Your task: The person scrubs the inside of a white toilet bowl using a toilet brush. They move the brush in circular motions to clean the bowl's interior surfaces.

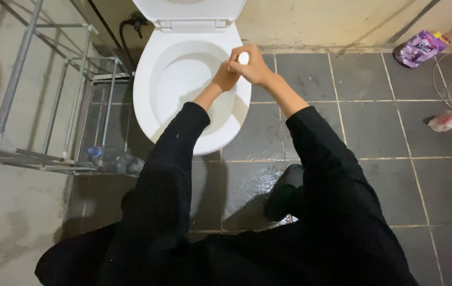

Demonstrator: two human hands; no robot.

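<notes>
Glossy ceramic toilet (183,100), wet tiles (374,132)

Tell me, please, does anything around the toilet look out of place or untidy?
Yes. A purple pouch and a crumpled wrapper lie loose on the tile floor by the far wall, and a clear plastic bottle lies on its side under the metal rack. The floor tiles look wet.
</notes>
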